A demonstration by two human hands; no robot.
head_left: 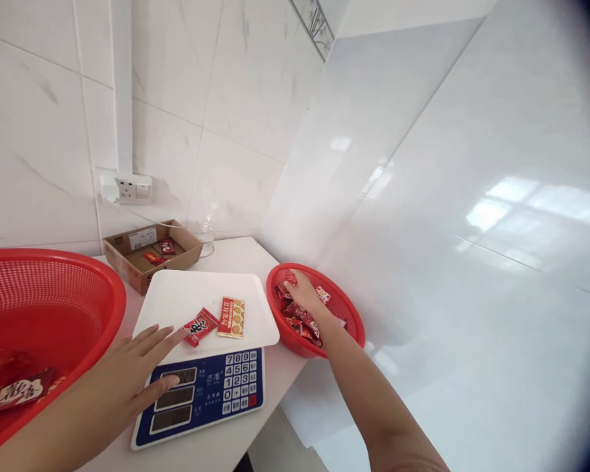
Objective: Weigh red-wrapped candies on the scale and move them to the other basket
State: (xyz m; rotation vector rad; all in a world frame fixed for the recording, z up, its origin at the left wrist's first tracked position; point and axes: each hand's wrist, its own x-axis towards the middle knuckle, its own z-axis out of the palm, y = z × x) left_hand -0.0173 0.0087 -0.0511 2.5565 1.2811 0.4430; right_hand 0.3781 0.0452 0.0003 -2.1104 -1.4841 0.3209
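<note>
My left hand is open with its fingers spread above the left side of a digital weighing scale. Its index fingertip overlaps the edge of a small red snack packet on the white weighing plate; I cannot tell if they touch. Beside that packet lies a red and yellow packet with round biscuits printed on it. Inside the right red plastic basket, my right hand reaches over several red snack packets. Its thumb stands apart from the fingers, and nothing shows between them.
On the left, a larger red basket holds red packets. Behind the scale sits a cardboard box with a few packets inside. A clear plastic bottle stands near the wall, below a socket with a plugged-in cable.
</note>
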